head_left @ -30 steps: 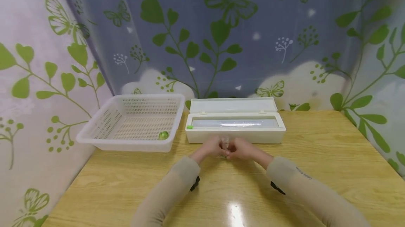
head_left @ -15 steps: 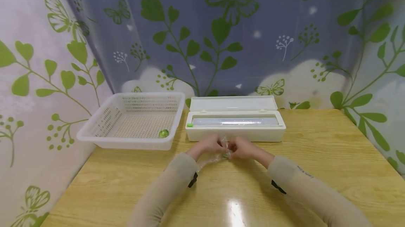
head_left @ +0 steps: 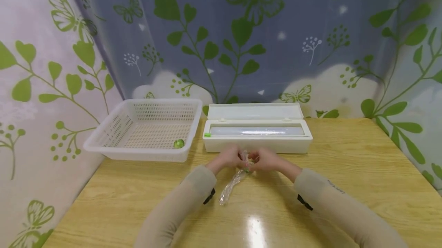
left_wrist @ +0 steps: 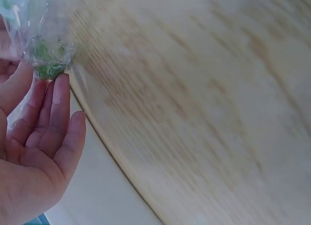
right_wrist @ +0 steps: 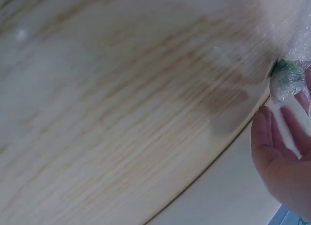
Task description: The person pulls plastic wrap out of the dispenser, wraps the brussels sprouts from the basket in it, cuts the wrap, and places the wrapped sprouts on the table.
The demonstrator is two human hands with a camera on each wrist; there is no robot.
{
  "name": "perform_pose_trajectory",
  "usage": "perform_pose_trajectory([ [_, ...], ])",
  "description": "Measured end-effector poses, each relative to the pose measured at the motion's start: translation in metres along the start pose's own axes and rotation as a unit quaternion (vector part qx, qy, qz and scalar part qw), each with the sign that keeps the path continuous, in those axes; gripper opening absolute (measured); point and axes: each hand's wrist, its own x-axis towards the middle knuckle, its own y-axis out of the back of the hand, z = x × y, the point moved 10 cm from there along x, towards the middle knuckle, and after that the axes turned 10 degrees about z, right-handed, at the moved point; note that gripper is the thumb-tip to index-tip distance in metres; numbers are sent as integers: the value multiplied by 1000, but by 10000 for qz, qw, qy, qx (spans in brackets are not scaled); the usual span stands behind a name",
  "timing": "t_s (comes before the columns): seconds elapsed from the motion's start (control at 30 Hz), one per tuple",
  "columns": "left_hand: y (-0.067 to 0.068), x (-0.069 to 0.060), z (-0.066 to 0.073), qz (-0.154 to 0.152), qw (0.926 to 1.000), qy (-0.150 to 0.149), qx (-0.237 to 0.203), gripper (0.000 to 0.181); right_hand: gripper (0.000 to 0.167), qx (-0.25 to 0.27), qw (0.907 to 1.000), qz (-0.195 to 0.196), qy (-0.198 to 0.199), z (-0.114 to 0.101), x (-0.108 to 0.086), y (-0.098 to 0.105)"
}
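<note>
In the head view, my left hand [head_left: 228, 158] and right hand [head_left: 267, 159] meet in front of the white box, both at a small green bundle [head_left: 246, 170] in clear cling film. A twisted tail of film [head_left: 230, 189] trails toward the left forearm. The left wrist view shows the wrapped bundle [left_wrist: 50, 62] between thumb and fingertips, film rising above it. Seen from the right wrist, the bundle [right_wrist: 287, 81] lies near my right fingertips [right_wrist: 263, 115]; the right thumb's hold is partly out of frame. What the green thing is stays unclear under the film.
Behind the hands stands the white cling film box [head_left: 257, 146], lid raised, a roll [head_left: 255, 131] inside and a green slider [head_left: 207, 134] at its left end. Left of it is a white plastic basket [head_left: 138, 155] holding a round green item [head_left: 178, 143]. A patterned curtain [head_left: 207, 29] hangs behind the wooden table [head_left: 345, 163].
A film tail, loosely spread half a second ago and barely visible before that, is now twisted into a narrow strand toward the lower left. Both hands stay nearly in place.
</note>
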Motion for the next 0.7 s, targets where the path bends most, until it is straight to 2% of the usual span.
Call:
perform_pose_trajectory([
  [0.07, 0, 0, 0, 30, 10000, -17, -7, 17, 33, -8, 9997, 79, -216, 4, -1, 2],
  [0.17, -1, -1, -4, -35, 9999, 8, -145, 19, 29, -93, 9998, 80, -164, 5, -2, 1],
  [0.3, -7, -4, -9, -368, 9979, 125, -515, 15, 24, 67, 9999, -78, -116, 6, -4, -4],
  [0.43, -10, -4, -10, -649, 9947, 258, -748, 17, 21, 251, 9991, -123, -333, 10, -4, -4],
  [0.57, -11, -2, -11, -663, 9945, 358, -727, 18, 24, 405, 9981, -95, -461, 13, -4, 0],
  [0.7, -13, -2, -15, -587, 9919, 706, -883, 14, 24, 598, 9974, -107, -381, 13, -3, -2],
])
